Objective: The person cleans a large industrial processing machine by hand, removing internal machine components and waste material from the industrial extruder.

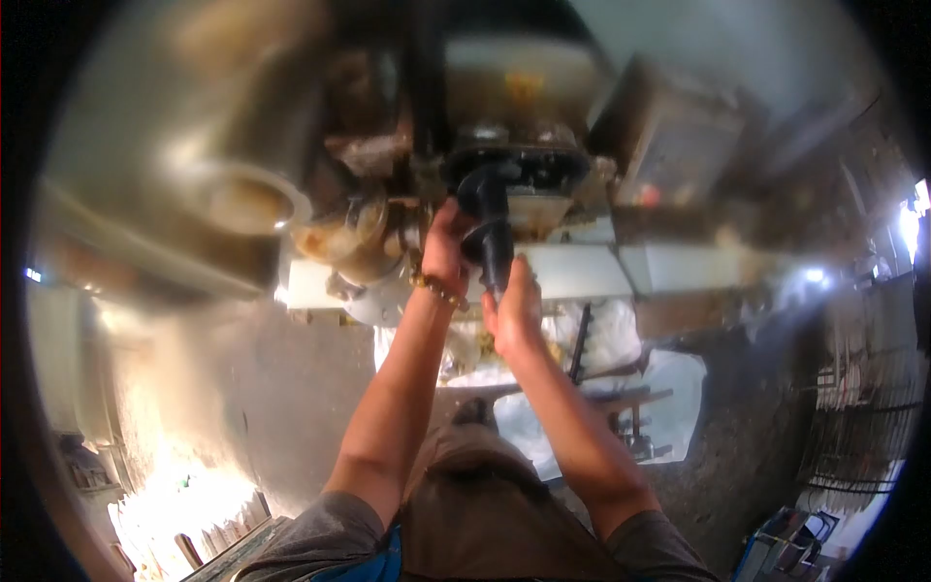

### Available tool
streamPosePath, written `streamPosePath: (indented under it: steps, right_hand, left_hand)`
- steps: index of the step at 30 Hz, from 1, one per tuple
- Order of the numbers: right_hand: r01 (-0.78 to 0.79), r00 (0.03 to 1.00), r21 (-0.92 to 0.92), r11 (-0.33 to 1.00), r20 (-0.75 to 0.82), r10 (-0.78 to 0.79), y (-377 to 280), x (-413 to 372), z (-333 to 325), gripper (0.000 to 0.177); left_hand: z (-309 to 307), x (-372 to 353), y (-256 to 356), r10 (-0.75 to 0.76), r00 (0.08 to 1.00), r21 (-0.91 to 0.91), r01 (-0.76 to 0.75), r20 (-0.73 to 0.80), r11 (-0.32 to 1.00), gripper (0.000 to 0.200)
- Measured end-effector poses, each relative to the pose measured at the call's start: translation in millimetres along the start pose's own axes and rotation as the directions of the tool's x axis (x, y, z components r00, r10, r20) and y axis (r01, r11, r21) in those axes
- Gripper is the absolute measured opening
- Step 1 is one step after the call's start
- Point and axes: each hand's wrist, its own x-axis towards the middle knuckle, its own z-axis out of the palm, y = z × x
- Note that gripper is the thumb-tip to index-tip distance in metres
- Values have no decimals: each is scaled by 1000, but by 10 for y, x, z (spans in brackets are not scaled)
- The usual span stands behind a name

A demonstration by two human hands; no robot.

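A black auger-like screw [497, 242] with a broad spiral flight is held out in front of me, its upper end close to the dark opening of a machine [543, 167]. My left hand [447, 248], with a beaded bracelet at the wrist, is closed around its left side. Around the lower end are the fingers of my right hand [517, 308], thumb to the left. Partly hidden by the screw and hands is a white ledge [582, 274] behind them. How far the screw's tip reaches into the opening is blurred.
A large metal cylinder [247, 199] stands on the left. Below the ledge lies a white sheet [606, 335] with a dark rod [582, 341] across it. Metal parts rest on another white sheet [684, 388] on the floor. Wire racks [858, 417] stand far right.
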Motion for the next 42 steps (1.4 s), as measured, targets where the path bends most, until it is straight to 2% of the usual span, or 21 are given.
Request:
streamPosePath:
  steps: [1,2,4,5,7,8,10,11,13,15,17,21,23,25,26,28,32,34,37,42]
  right_hand:
    - [42,997,-18,999,70,-40,-10,-9,-58,40]
    - [84,987,-34,996,140,-78,-23,-14,-100,41]
    - [88,985,-38,995,152,-81,-57,-31,-136,42]
    - [93,982,-42,995,167,-85,-72,-42,-142,42]
    - [89,984,-56,994,158,-79,-95,-65,-122,42]
    - [83,986,-67,994,150,-72,-94,-64,-117,42]
    - [91,989,-56,994,120,-84,-61,-26,-113,43]
    - [100,991,-45,994,91,-96,-50,-7,-106,44]
    - [94,992,-51,994,83,-90,-74,-33,-89,44]
    - [90,994,-52,995,74,-86,-77,-14,-97,45]
    - [81,985,-15,997,152,-78,-49,25,-137,52]
    - [32,986,18,999,163,-34,-54,-92,-65,52]
    - [-8,973,7,1000,232,6,-1,-132,-88,54]
    - [-6,982,23,1000,190,2,85,-151,-82,56]
    - [8,976,49,999,215,-19,136,-158,-100,56]
    - [30,960,63,998,277,-46,214,-167,-149,58]
    - [0,976,52,999,216,-11,347,-183,-216,59]
    - [-10,973,108,994,229,-15,384,-215,-261,52]
    - [-14,952,121,993,304,-24,410,-256,-334,53]
    - [-5,962,89,996,271,-19,424,-239,-385,56]
  left_hand:
    - [-27,36,-26,66,998,-124,-64,10,990,40]
    - [-55,78,-47,64,998,-125,-62,9,990,40]
    - [-25,106,-23,77,985,-149,-54,152,987,47]
    - [-2,122,-15,76,986,-151,-53,151,987,47]
    - [74,158,9,57,942,-258,32,331,966,56]
    - [120,183,5,57,942,-260,33,330,965,56]
    - [200,252,4,24,881,-308,139,472,941,60]
    - [209,284,36,27,882,-312,138,471,940,60]
    - [216,333,86,10,880,-200,97,476,975,61]
    - [240,351,104,13,879,-202,94,476,975,61]
    - [268,340,141,19,879,-204,89,476,975,60]
    - [327,215,252,-44,930,-190,121,364,974,59]
    - [284,201,270,-60,944,-197,129,323,972,59]
    - [171,252,251,-106,935,-21,120,338,993,62]
    - [121,275,216,-106,936,-24,120,335,992,62]
    - [52,244,178,-123,888,-142,205,444,968,62]
    - [70,52,165,-142,915,-138,207,378,969,63]
    - [98,-35,182,-167,926,-110,215,340,970,64]
    - [81,-60,134,-148,935,-89,186,322,979,66]
    - [46,-42,68,-131,925,-111,181,356,977,68]
